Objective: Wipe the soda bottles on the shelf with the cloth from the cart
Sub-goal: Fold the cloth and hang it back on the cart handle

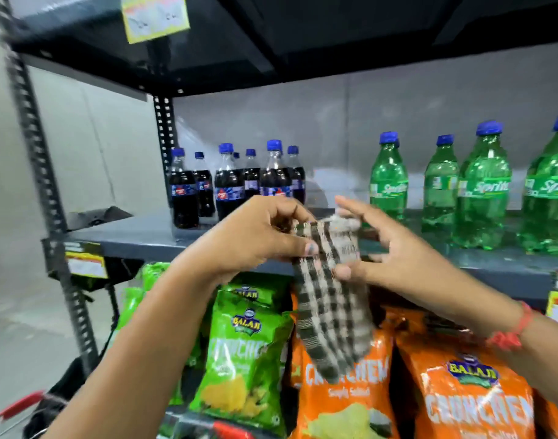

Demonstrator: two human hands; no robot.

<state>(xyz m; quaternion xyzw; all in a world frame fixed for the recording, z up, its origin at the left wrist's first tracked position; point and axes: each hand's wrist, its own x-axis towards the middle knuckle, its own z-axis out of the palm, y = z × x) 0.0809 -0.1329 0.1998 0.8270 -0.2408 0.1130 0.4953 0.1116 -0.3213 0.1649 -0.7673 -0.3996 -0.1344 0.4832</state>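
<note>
Cloth (331, 299), checked in dark green and cream, hangs at the centre of the frame, held up in front of a grey metal shelf (138, 236). The left hand (255, 239) pinches its upper edge between thumb and curled fingers. The right hand (385, 248) is open, fingers spread, its thumb and palm resting against the cloth's right side without closing on it. The cloth droops in loose folds, so it looks soft, light and floppy; bunching it into a pad in one palm would likely give a firmer wiping surface.

Dark cola bottles (227, 185) with blue caps stand clustered on the shelf at centre left. Green soda bottles (480, 188), also blue-capped, stand in a row at the right. All appear full, so probably fairly heavy, with smooth plastic that could slip or tip; steadying one by its neck or cap while wiping the body seems sensible.

Snack bags (242, 353) in green and orange fill the lower frame, below the shelf.
</note>
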